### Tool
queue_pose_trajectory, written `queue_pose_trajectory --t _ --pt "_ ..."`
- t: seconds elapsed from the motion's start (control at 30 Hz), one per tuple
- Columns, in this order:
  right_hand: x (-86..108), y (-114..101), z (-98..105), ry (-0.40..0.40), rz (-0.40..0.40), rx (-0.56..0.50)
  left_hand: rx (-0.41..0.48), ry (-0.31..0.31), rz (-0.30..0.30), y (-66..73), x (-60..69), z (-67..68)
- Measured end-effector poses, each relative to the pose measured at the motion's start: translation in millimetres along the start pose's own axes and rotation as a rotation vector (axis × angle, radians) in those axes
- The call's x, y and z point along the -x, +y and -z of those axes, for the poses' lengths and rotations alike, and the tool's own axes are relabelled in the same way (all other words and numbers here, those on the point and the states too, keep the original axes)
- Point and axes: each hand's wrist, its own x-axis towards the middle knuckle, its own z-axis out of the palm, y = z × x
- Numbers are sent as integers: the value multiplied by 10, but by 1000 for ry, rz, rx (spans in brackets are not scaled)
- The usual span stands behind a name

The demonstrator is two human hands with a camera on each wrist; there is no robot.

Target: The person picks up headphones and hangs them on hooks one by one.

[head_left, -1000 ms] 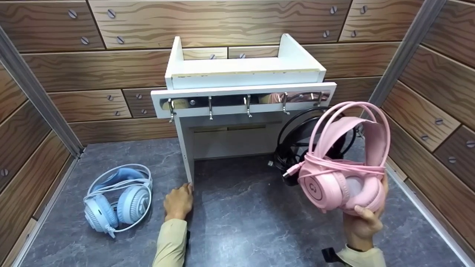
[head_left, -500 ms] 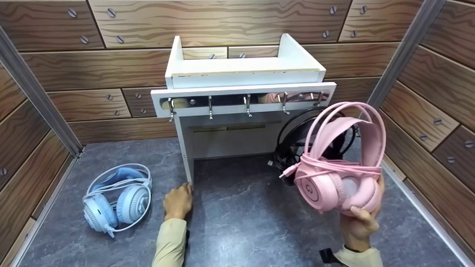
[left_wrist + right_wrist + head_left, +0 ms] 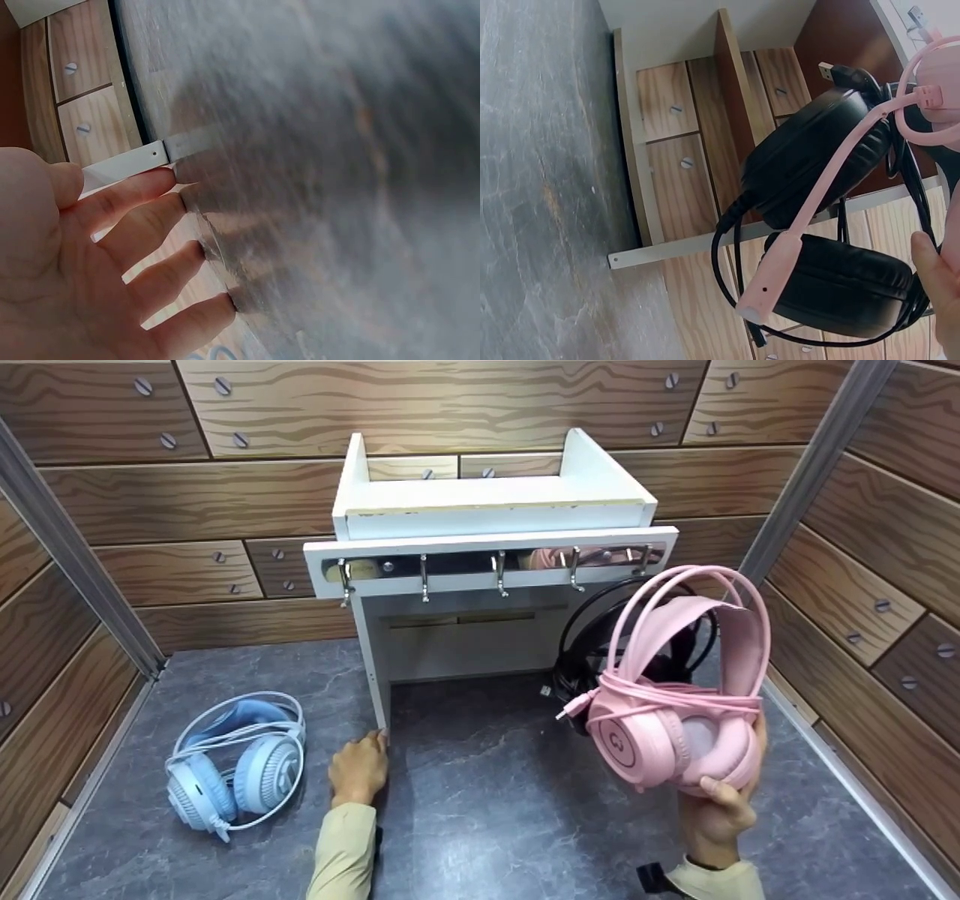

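Fingers point(image 3: 146, 225) of the left hand point(image 3: 358, 769) are spread, tips on the tabletop point(image 3: 465, 810), beside the white rack's point(image 3: 469, 493) left panel point(image 3: 371, 675); the right hand's point(image 3: 716, 814) clamp the pink headphones point(image 3: 637, 742) by an ear cup — held up near the hook rail's point(image 3: 463, 584) right end, before the black headphones point(image 3: 840, 289). Broad tabletop separates the hands; blue headphones point(image 3: 262, 776) lie left, well apart from the panel edge.

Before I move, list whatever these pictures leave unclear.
Black headset, head view: partly hidden behind the pink headset.
Right hand, head view: fingers largely hidden behind the pink headset.
The pink headset, right wrist view: mostly cut off by right edge.
Tabletop, left wrist view: surface blurred.
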Motion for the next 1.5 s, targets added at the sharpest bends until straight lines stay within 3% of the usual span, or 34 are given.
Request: queue_pose_trajectory --t 0.73,0.97,1.27,1.5 --pt "34 54 -53 -36 3 -1 -12 0 -11 -7 -5 -18" --pt "25 50 -88 -31 18 24 -15 35 -27 0 1 -18" --pt "33 59 -91 -62 21 14 -23 36 -32 -1 3 -16" --pt "69 43 -124 -45 -16 40 -16 24 -20 10 1 -18"
